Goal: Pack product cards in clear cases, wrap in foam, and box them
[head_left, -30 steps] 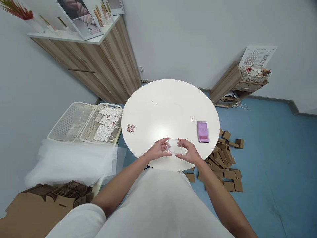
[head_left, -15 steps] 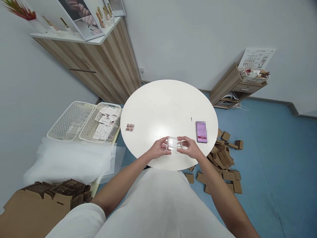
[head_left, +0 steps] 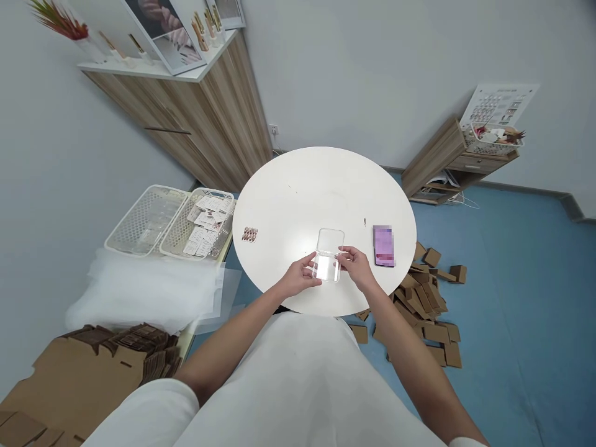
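Between my hands is a clear plastic hinged box (head_left: 327, 267), its lid (head_left: 331, 239) swung up on the far side. My left hand (head_left: 300, 275) grips the box's left side, thumb and fingers closed on it. At the right edge, near the hinge, my right hand (head_left: 355, 266) pinches the same box. Off to the left lies a small set of brown press-on nails (head_left: 250, 234) in rows. A phone with a purple screen (head_left: 383, 246) rests to the right of my right hand. A tiny dark piece (head_left: 365, 221) lies beyond it.
The round white table (head_left: 321, 180) fills the middle. At left are a white basket of cards (head_left: 205, 226), another holding clear boxes (head_left: 149, 223), white plastic sheets (head_left: 153, 292) and flat cardboard (head_left: 88, 372). Small brown boxes (head_left: 426, 298) are heaped on the floor at right.
The clear box has gone from closed to opened, its lid now tipped up and away from me. My right hand has shifted toward the hinge. The view has moved slightly.
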### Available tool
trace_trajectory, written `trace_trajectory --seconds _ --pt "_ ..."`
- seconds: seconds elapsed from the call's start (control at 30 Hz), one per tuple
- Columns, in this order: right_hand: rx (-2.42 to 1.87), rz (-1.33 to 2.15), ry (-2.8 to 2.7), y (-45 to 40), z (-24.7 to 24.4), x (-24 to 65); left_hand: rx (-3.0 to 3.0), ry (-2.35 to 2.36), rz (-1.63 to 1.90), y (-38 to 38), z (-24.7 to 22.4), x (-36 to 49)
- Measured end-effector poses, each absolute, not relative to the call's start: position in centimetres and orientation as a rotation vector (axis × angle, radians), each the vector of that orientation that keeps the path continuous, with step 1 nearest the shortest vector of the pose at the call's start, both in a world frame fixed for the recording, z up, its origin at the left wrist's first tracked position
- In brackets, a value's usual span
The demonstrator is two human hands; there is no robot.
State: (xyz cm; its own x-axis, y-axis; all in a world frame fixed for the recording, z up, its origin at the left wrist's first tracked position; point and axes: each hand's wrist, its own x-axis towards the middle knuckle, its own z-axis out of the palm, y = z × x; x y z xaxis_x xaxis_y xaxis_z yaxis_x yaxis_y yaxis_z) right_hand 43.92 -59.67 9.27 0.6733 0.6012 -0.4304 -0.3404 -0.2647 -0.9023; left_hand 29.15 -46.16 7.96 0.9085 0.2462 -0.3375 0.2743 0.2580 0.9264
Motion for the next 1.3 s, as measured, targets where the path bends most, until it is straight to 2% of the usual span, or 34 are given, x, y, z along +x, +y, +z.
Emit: trace_trajectory --seconds 0.4,0.73,1.0,1.3 --pt "-1.586 0.887 -0.121 -60.0 7.7 42.7 1.283 0.743 0.056 -46.3 5.9 29.2" --pt "-1.791 1.018 -0.242 -63.2 4.2 39.7 1.334 0.819 -0.025 -46.7 2.5 28.9" --pt "-1.883 1.053 -0.226 -62.0 2.2 39.4 1.539 0.837 -0.12 -46.2 -0.1 29.5" --pt "-1.969 1.058 -0.266 -61.4 0.7 39.2 1.866 0.84 -0.138 -46.5 -0.9 29.8"
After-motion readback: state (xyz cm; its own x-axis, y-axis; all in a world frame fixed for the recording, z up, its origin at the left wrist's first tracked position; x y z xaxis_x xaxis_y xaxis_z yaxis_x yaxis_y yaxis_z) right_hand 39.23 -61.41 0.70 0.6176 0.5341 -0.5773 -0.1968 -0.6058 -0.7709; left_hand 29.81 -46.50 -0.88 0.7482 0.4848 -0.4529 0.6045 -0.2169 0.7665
